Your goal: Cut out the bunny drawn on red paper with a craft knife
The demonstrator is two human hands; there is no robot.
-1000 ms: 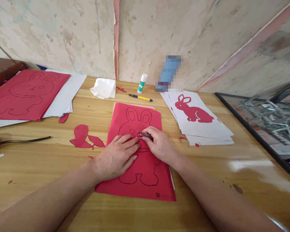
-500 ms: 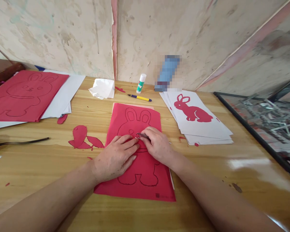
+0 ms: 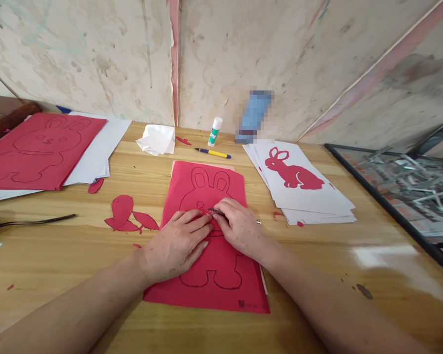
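A sheet of red paper [image 3: 221,295] with a bunny outline drawn in black lies in front of me. My left hand [image 3: 179,241] rests flat on its left side, fingers stretched out across the bunny's face. Pinched in my right hand [image 3: 239,226] is a slim, dark metal craft knife [image 3: 217,211]. Its point is at the drawn face, close to my left fingertips, and the blade itself is too small to make out. A pale edge of another sheet shows under the red paper.
Left are red sheets [image 3: 40,152] on white paper and red cut-outs [image 3: 122,211]. Behind stand a glue stick [image 3: 214,132], a yellow-blue pen [image 3: 213,153] and crumpled tissue [image 3: 157,139]. On the right, white sheets carry a red rabbit [image 3: 295,169] beside a black-edged clear case [image 3: 391,196].
My right hand has turned slightly and the knife lies at a different angle over the face. The left hand stays on the paper. The whole view has shifted a little.
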